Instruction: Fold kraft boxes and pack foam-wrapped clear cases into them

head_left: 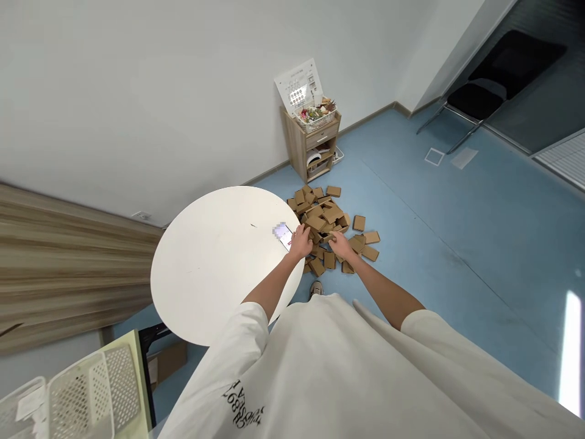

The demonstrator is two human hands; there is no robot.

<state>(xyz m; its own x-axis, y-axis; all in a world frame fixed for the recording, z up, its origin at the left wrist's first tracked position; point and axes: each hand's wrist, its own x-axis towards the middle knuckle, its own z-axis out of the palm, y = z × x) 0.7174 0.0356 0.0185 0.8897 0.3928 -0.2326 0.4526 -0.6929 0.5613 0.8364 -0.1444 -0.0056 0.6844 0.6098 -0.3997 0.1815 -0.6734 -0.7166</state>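
Observation:
My left hand (pixel 300 242) is over the right edge of the round white table (pixel 214 262), fingers curled at the left side of a small brown cardboard box (pixel 319 235). My right hand (pixel 340 245) pinches the right side of the same box, thumb and fingers closed on its edge. Behind and below it, many similar boxes lie heaped on the floor, so the held box's outline is partly lost among them. Beside my left hand, a phone (pixel 286 236) with a lit screen rests on the table, partly covered by that hand.
A small wooden cabinet (pixel 299 143) stands against the wall, carrying a white basket (pixel 316 122) of mixed items. Loose boxes, one being a cardboard box (pixel 359 222), spread over the blue floor. White perforated baskets (pixel 77 390) are at lower left; a black chair (pixel 478 100) is at upper right.

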